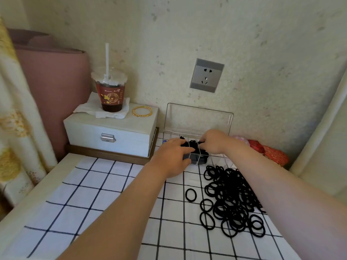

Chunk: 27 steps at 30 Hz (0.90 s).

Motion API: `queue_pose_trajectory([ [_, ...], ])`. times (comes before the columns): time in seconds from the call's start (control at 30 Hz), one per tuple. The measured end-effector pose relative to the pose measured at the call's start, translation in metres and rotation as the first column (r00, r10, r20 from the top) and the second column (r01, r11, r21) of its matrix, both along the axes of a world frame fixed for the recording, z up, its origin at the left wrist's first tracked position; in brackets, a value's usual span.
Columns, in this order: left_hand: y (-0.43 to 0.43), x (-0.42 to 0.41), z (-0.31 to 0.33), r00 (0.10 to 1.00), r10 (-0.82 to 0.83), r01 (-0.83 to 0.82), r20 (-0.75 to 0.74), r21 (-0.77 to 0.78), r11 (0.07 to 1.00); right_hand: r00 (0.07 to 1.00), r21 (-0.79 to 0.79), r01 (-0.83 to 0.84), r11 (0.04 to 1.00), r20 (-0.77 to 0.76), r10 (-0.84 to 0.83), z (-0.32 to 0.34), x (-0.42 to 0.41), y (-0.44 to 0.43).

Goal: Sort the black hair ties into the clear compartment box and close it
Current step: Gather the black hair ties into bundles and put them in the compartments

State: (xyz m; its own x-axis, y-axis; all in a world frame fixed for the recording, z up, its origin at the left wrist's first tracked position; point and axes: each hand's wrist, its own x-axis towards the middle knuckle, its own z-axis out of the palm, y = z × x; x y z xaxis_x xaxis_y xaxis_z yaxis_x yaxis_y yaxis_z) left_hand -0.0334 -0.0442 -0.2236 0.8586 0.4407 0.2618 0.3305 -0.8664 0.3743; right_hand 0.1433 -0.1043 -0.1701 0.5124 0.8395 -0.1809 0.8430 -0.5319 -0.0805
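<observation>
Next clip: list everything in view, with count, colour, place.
compartment box: one, clear, lid open, by wall
boxed hair ties: several, black, inside it, left part
loose hair ties: many, black, piled on cloth
cloth: one, white, black grid, tabletop
case: one, white, left of box
cup: one, red label, on case
bangles: gold, on case, count unclear
socket: one, grey, wall
red wrapped items: count unclear, right of box
left hand: on box's left front
right hand: over box, fingers curled on boxed hair ties
</observation>
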Motion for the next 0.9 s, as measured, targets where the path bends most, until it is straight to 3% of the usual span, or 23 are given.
queue_pose_trajectory([
  [0.1,-0.003,0.002,0.000,1.000,0.025,-0.026,0.017,0.028,0.999,0.998,0.107,0.006,0.994,-0.060,0.000,0.009,-0.001,-0.015],
  [0.2,-0.006,0.006,-0.002,0.999,0.002,-0.006,0.050,0.075,0.997,0.997,0.208,-0.072,0.976,0.031,0.067,0.008,-0.010,-0.030],
  [0.33,-0.009,0.011,-0.005,0.998,-0.048,0.043,0.042,0.119,0.992,0.975,0.073,-0.160,0.984,0.165,0.146,-0.008,-0.023,-0.041],
  [0.43,-0.007,0.011,-0.005,0.999,-0.030,0.027,0.025,0.089,0.996,0.985,0.059,-0.144,0.988,0.101,0.138,-0.016,-0.026,-0.045],
  [0.6,-0.004,0.010,-0.002,1.000,-0.010,0.010,0.018,0.044,0.999,0.984,0.276,-0.124,0.953,-0.092,0.155,-0.007,-0.032,-0.063],
  [0.73,-0.006,0.009,0.001,1.000,0.005,-0.004,-0.023,0.051,0.999,0.978,0.320,-0.111,0.941,-0.132,0.160,-0.013,-0.030,-0.081],
  [0.9,-0.017,0.001,0.008,0.997,0.055,-0.057,0.057,0.027,0.998,0.978,0.417,-0.093,0.904,-0.133,0.162,-0.015,-0.028,-0.112],
])
